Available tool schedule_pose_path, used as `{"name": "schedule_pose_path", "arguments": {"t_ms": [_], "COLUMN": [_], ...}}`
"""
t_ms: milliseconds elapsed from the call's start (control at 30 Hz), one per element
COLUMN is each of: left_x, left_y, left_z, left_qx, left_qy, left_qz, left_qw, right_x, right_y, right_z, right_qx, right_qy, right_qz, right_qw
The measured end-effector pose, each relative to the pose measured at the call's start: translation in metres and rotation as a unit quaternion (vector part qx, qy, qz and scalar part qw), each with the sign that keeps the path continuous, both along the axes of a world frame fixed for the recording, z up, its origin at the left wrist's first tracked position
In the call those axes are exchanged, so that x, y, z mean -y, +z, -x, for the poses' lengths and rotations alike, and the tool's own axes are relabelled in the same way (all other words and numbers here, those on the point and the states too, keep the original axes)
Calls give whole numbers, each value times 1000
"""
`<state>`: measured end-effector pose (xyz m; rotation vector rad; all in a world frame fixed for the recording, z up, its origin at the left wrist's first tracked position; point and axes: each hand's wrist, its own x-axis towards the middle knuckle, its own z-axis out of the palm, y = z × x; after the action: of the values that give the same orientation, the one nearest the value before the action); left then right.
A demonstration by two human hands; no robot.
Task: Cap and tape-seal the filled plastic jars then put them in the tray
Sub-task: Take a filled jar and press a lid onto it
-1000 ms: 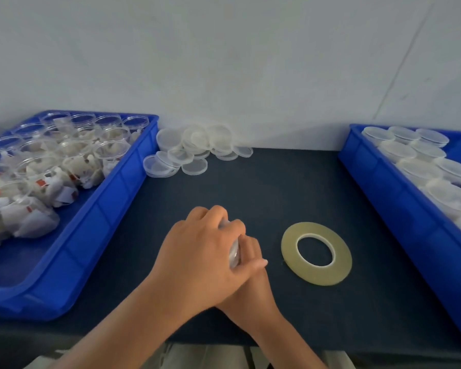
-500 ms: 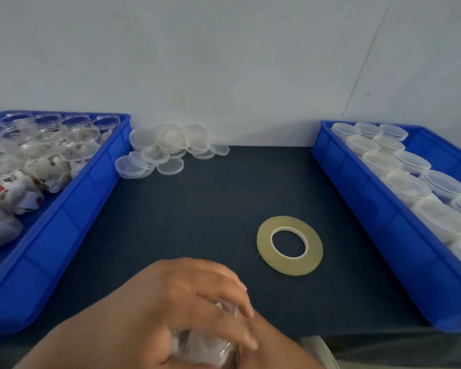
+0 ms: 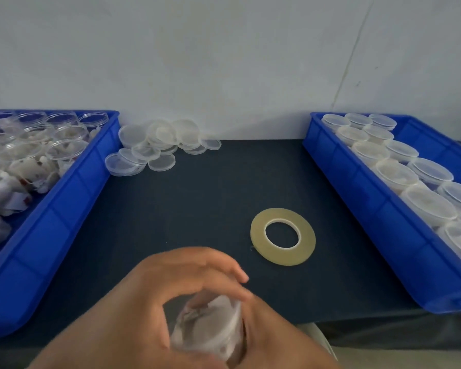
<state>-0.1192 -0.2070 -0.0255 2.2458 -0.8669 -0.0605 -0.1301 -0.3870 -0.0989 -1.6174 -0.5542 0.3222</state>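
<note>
Below, clear round jar [image 3: 208, 326], flat yellowish tape ring [image 3: 282, 257]

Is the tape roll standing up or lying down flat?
Lying flat. The tape roll rests on the dark table with its round hole facing up, so the whole ring shows.

I have one view, from the head: it faces forward and down across the table [image 3: 210, 195] to the wall [image 3: 224, 62], left hand [image 3: 144, 302] close at the bottom edge.
</note>
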Motion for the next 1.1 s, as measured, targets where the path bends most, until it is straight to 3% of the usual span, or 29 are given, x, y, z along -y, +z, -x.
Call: {"name": "schedule_pose_path", "arguments": {"t_ms": [67,167,233,333,467,700,867,967,1100], "left_x": [-13,-17,-6,11,16,9,-3,-10,-24], "left_y": [-4,-19,-28,-40,-43,-54,-63,-78,-100], "left_z": [-4,3,6,2,-6,-19,-36,-46,-55], "left_qx": [30,-30,-77,-38,-37,-24,-37,-18,-18], "left_qy": [-15,97,173,256,213,148,97,97,138], "left_qz": [104,238,221,186,204,295,269,224,208], "left_qw": [994,966,957,948,955,944,958,970,968], "right_x": [7,8,0,-9,-2,11,11,35,89], "right_y": [5,-3,-13,-27,-31,-25,-32,-38,-54], "right_z": [-2,-11,-12,-10,-18,-41,-50,-63,-82], "right_qx": [10,17,61,84,68,120,88,111,146], "right_qy": [33,-7,-95,-156,-144,-100,-55,8,-132], "right_qz": [-54,-36,28,70,21,37,76,194,439], "right_qw": [998,999,993,982,987,987,992,975,877]}}
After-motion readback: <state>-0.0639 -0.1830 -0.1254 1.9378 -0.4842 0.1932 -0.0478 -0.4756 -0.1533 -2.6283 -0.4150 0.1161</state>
